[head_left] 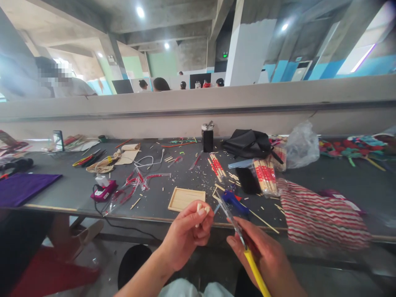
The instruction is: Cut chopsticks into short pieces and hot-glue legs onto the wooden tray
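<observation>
My left hand (193, 225) is closed in a pinch above the table's front edge, with short pale wooden stick pieces (199, 208) between thumb and fingers. My right hand (261, 247) wraps round yellow-handled pliers (236, 229), whose long metal jaws point up and away to the left. Whether the jaws are apart is hard to make out. Just beyond my left hand lies a shallow light-wood tray (171, 203) with a raised rim. A blue glue gun (235, 202) rests on the table behind the pliers, partly hidden by them.
Cut sticks and crumbs litter the dark table (154, 210). Bundled chopsticks (265, 177), a black phone (248, 180) and a striped cloth (321, 214) lie to the right. Leftward are torn plastic wrappers (136, 183) and a purple power strip (104, 192). A person (69, 84) is beyond the partition.
</observation>
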{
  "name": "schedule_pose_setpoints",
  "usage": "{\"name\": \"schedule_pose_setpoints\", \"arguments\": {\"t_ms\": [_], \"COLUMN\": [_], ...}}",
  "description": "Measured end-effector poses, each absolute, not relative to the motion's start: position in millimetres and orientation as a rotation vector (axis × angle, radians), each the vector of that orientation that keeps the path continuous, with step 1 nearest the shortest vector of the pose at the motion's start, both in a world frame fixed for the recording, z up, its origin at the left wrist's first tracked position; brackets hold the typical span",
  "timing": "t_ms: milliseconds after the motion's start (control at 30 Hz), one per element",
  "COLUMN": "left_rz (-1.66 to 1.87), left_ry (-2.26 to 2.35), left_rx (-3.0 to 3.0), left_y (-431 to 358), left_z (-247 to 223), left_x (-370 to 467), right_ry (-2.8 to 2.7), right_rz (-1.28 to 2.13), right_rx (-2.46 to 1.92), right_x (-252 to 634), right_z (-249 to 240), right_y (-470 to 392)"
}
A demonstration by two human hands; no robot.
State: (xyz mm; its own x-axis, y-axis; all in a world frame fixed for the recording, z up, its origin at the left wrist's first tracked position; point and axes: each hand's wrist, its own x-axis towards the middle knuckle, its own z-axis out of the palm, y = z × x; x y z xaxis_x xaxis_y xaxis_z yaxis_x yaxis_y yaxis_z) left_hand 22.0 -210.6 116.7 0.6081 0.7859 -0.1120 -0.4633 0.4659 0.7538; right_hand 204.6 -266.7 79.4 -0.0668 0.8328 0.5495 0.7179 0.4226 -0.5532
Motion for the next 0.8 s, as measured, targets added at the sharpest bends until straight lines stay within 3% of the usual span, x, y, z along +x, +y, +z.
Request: {"name": "schedule_pose_setpoints", "arguments": {"t_ms": [467,800], "left_rz": [0.799,0.929], "left_ry": [0.505,0.564], "left_rx": [0.756,0.848], "left_y": [-199.2,-212.8], "left_z": [117.0,113.0], "left_x": [76.8,91.9], "right_ry": [-1.982,-2.123], "right_rz": [-0.045,0.078], "right_rx": [-1.388,-1.41], "right_x": [259.6,275.1], "right_z": [84.8,105.1], "right_y": [-258.5,-257.9]}}
